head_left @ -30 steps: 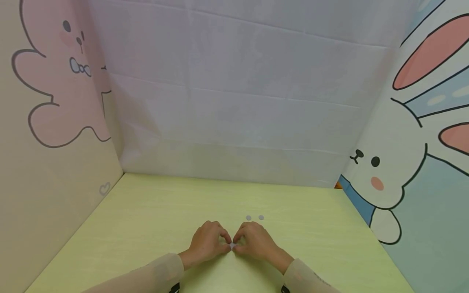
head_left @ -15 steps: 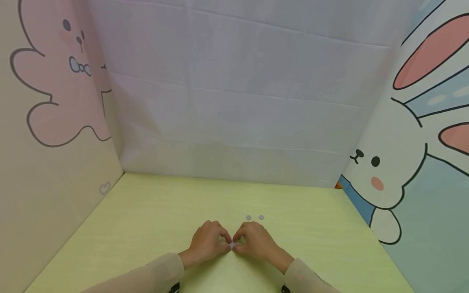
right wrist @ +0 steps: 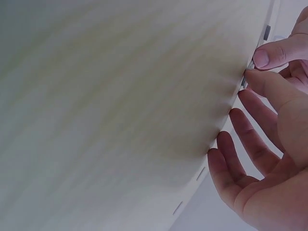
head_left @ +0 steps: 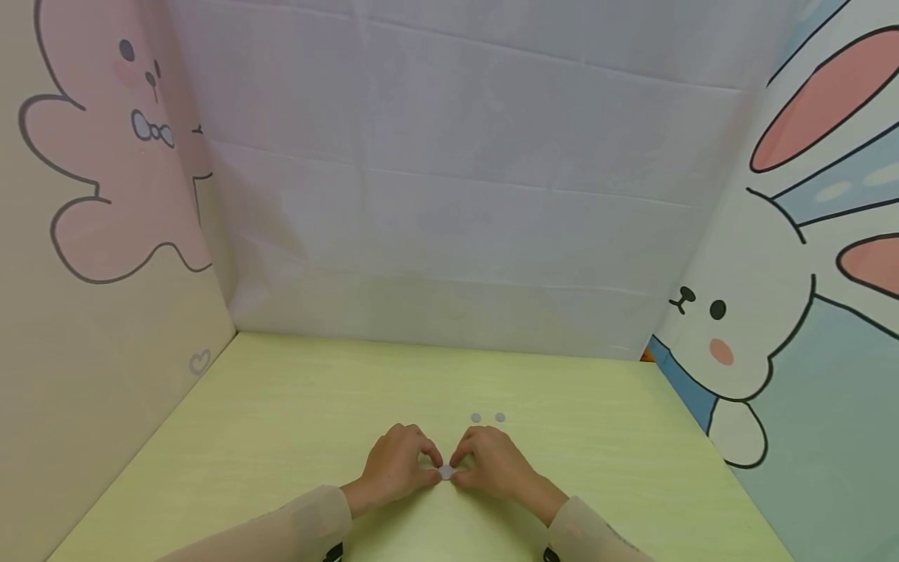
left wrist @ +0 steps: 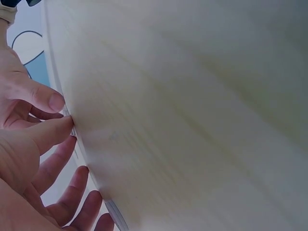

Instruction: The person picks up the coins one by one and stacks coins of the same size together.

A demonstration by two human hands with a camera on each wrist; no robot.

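Observation:
In the head view a small flat grey disc [head_left: 446, 472], coin-like, lies on the table between my hands. My left hand [head_left: 402, 467] pinches its left edge between thumb and index finger. The right hand [head_left: 494, 468] has thumb and index finger at the opposite edge. From the left wrist view, the fingertips [left wrist: 69, 122] sit right at the table surface, and most of the disc is hidden. Other fingers of the right hand, in the right wrist view [right wrist: 269, 144], are bent with tips near the table.
Two similar discs, one left [head_left: 476, 417] and one right [head_left: 500, 417], lie side by side behind my hands. A grey thing with a layered edge [left wrist: 116, 215] stands beyond the left fingers. A white sheet [head_left: 449, 195] hangs behind the yellow-green table [head_left: 295, 406]; printed side panels [head_left: 737, 351] flank it.
My right hand has shifted slightly to the right. The gap between the two hands has widened, and more of the disc shows. The left hand is nearly still.

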